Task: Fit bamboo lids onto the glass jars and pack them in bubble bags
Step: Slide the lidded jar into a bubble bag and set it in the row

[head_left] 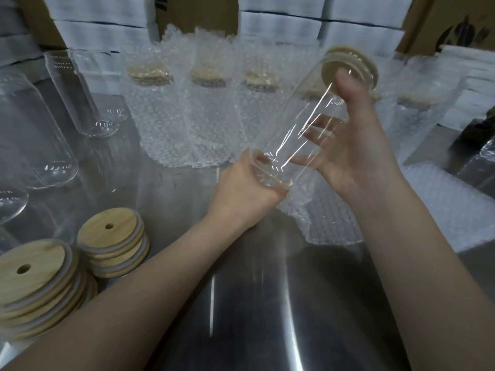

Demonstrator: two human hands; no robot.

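1. The jar (292,135) is held tilted in the air above the surface (267,303), with the lid (348,66) at the far, raised end. The base is gripped by the left hand (249,186). The upper body is clasped by the right hand (359,151), whose thumb is pressed on the lid.
2. Risk: whether the lid is fully seated cannot be told. If it is not, it may be dislodged when the jar is slid into the bag (329,220) lying just below.
3. Risk: smooth glass held at a slant may be lost from the grip and struck on the hard surface.
4. Edges: packed jars (187,121) are ranged close behind. Empty jars (83,97) at the left and lid stacks (109,250) beside the left forearm may be knocked by a wide swing.
5. Open room is found nearest the person, between the forearms.
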